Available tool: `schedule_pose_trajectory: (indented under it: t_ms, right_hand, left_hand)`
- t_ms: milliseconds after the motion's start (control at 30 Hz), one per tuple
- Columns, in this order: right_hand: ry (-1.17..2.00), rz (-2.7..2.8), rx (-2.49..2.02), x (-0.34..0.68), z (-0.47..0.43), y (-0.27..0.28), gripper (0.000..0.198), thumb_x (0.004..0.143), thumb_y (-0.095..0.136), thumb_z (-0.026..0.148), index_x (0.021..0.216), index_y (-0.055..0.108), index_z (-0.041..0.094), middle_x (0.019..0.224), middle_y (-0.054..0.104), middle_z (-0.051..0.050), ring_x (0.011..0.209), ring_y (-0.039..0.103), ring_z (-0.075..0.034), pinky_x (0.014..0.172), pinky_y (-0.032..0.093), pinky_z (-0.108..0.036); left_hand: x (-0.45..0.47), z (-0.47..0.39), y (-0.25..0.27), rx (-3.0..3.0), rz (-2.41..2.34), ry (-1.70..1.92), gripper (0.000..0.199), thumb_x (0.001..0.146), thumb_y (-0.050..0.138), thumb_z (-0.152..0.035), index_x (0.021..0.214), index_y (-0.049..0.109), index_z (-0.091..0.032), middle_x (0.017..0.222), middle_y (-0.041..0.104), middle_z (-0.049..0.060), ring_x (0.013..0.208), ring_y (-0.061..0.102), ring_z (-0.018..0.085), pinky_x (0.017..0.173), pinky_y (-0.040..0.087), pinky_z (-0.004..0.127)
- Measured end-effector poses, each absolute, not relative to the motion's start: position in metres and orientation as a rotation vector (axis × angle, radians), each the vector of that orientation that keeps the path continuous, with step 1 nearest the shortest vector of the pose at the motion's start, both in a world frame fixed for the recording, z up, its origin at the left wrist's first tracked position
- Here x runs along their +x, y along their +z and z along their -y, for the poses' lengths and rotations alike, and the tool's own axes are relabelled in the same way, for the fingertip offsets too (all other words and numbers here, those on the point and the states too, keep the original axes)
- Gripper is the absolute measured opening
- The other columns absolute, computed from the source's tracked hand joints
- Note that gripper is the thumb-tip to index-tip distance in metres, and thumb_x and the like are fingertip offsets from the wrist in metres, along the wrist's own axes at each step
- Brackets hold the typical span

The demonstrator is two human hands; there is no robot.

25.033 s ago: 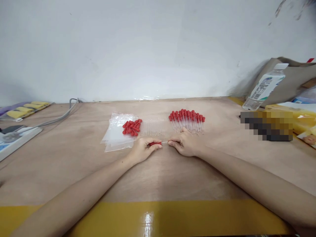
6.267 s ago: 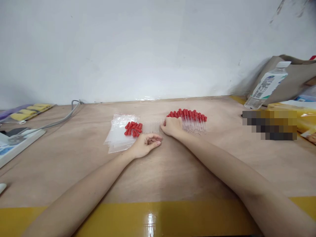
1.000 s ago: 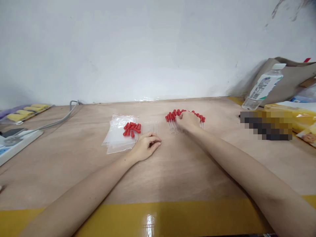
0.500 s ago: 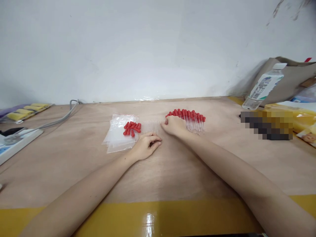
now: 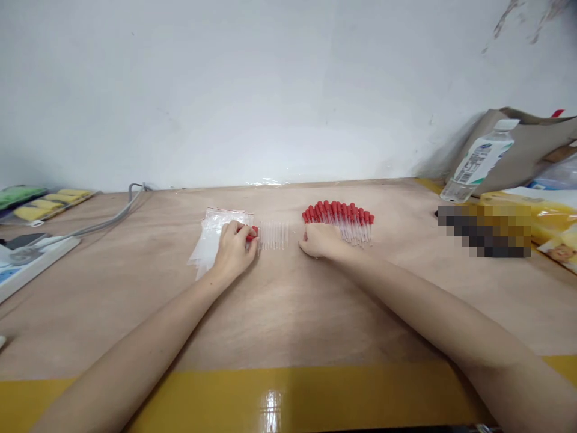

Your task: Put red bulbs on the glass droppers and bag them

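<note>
My left hand [image 5: 234, 249] is over the plastic zip bags [image 5: 204, 237], its fingers curled around a small red rubber bulb [image 5: 250, 237]; it covers most of the bulb pile there. Just right of it, thin clear tubes [image 5: 274, 234] lie side by side in a row. My right hand [image 5: 319, 240] is closed in a pinch beyond the right end of that row; whatever is between its fingertips is hidden or too faint to make out. Behind and beside this hand, droppers with red bulbs on clear stems [image 5: 345, 218] lie in a fan.
On the right, a leaning plastic bottle [image 5: 482, 159] stands against a grey-brown bag [image 5: 527, 150], near yellow packaging [image 5: 518, 207] and a blurred-out dark object [image 5: 487, 231]. A power strip [image 5: 40, 261] with a grey cable [image 5: 108, 219] and yellow-and-green packs [image 5: 42, 204] lie at left.
My left hand has moved left and back, from in front of the tubes onto the red bulbs and bags. My right hand has shifted slightly right and forward, away from the tube row.
</note>
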State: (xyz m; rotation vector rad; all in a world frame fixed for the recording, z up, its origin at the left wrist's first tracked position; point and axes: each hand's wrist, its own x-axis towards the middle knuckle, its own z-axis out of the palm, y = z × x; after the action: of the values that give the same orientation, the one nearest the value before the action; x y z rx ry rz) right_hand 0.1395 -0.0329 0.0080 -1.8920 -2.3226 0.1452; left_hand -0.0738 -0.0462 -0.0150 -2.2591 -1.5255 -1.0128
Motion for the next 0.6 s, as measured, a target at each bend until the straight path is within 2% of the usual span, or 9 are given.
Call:
schedule_pose_trajectory:
  t_ms: [100,200,367,500,600]
  right_hand:
    - [0.027,2.432,-1.826,0.148,0.048,0.007,0.024,0.080,0.043,0.026,0.078,0.063,0.014,0.078,0.066,-0.014,0.077,0.062,-0.026,0.059,0.042,-0.032]
    - [-0.045,2.518,-1.734,0.160,0.062,0.004,0.024,0.083,0.039,0.026,0.083,0.060,0.013,0.085,0.065,-0.015,0.076,0.061,-0.025,0.060,0.042,-0.032]
    - [-0.193,2.508,-1.536,0.180,0.078,-0.007,0.020,0.086,0.038,0.027,0.087,0.054,0.015,0.091,0.061,-0.014,0.082,0.056,-0.024,0.060,0.039,-0.031]
    - [-0.263,2.394,-1.401,0.187,0.081,-0.017,0.019,0.089,0.035,0.023,0.082,0.051,0.015,0.086,0.058,-0.011,0.082,0.052,-0.023,0.066,0.038,-0.032]
    - [-0.154,2.277,-1.312,0.187,0.077,-0.025,0.016,0.089,0.037,0.022,0.080,0.049,0.016,0.083,0.058,-0.009,0.079,0.051,-0.021,0.067,0.037,-0.031]
  left_hand:
    - [-0.090,0.037,-0.012,-2.269,1.521,-0.850,0.016,0.079,0.052,-0.022,0.083,0.067,-0.019,0.084,0.051,0.008,0.086,0.045,0.024,0.076,0.041,0.037]
    - [-0.095,0.033,-0.012,-2.336,1.479,-0.740,0.020,0.081,0.050,-0.022,0.087,0.069,-0.023,0.086,0.053,0.007,0.085,0.044,0.023,0.076,0.039,0.039]
    - [-0.093,0.031,-0.010,-2.377,1.445,-0.647,0.012,0.077,0.056,-0.022,0.079,0.067,-0.020,0.085,0.053,0.007,0.084,0.044,0.023,0.076,0.040,0.038]
    - [-0.085,0.035,-0.007,-2.433,1.400,-0.820,0.012,0.081,0.050,-0.021,0.083,0.061,-0.017,0.085,0.053,0.007,0.085,0.046,0.022,0.079,0.040,0.037]
    - [-0.071,0.046,-0.006,-2.503,1.429,-1.081,0.013,0.085,0.044,-0.023,0.089,0.055,-0.016,0.084,0.055,0.005,0.081,0.050,0.019,0.076,0.041,0.034]
